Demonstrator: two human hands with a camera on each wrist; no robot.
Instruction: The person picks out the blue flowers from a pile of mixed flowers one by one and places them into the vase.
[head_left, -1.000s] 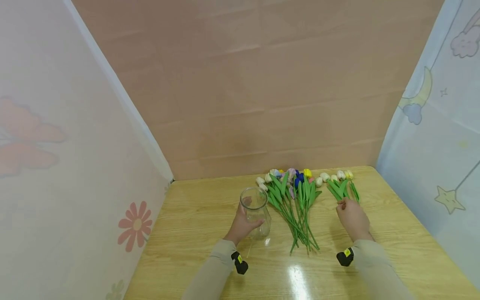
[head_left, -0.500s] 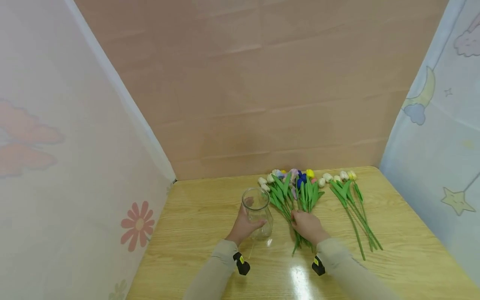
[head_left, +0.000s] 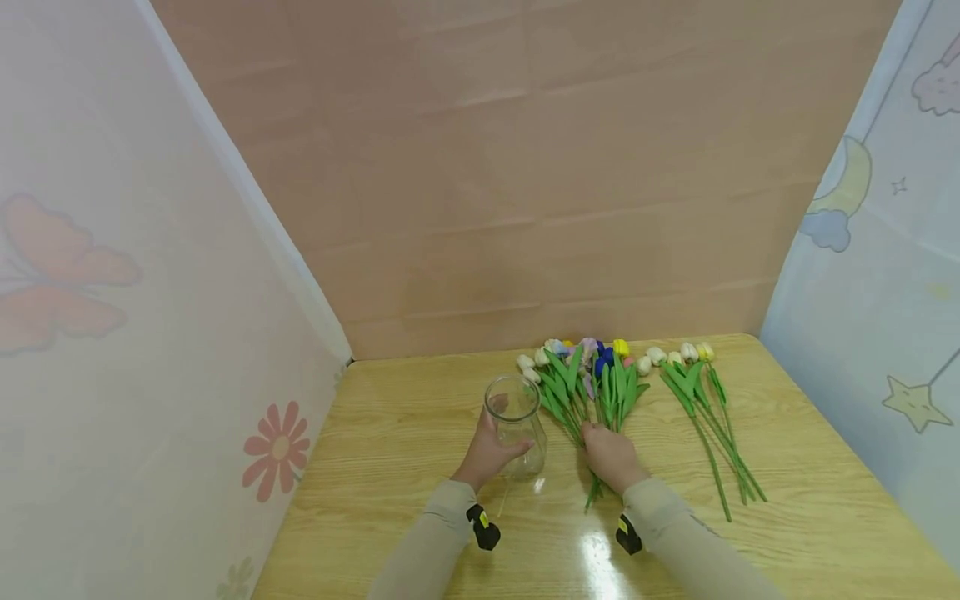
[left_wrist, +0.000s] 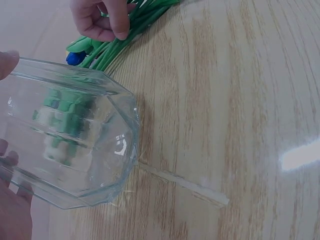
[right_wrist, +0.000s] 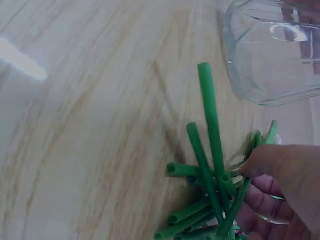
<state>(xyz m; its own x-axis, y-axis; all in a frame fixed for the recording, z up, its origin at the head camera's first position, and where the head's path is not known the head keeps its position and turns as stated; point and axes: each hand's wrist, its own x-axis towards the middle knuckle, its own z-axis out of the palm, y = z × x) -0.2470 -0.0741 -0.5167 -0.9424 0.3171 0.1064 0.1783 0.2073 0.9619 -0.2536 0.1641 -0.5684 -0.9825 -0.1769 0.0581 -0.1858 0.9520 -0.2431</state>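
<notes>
A clear glass vase (head_left: 525,442) stands on the table, with my left hand (head_left: 489,450) gripping its side, fingers behind and thumb across the front. In the left wrist view the faceted vase (left_wrist: 75,135) shows no stems inside. Just right of it lies a bunch of artificial tulips (head_left: 558,387), white, purple, blue and yellow heads pointing away. My right hand (head_left: 615,458) pinches green stems in the middle of this bunch. Seen from the right wrist, thumb and fingers of that hand (right_wrist: 285,185) close round a stem, with several cut stem ends (right_wrist: 207,100) beside them.
A smaller group of white and pale yellow tulips (head_left: 712,433) lies to the right on the wooden table (head_left: 390,467). A pale strip (left_wrist: 190,187) lies by the vase's base. A brown backdrop (head_left: 525,208) rises behind, and printed cloths hang at both sides.
My right hand has let go of the group of tulips on the right and moved left to the stems of the main bunch. My left hand still grips the vase.
</notes>
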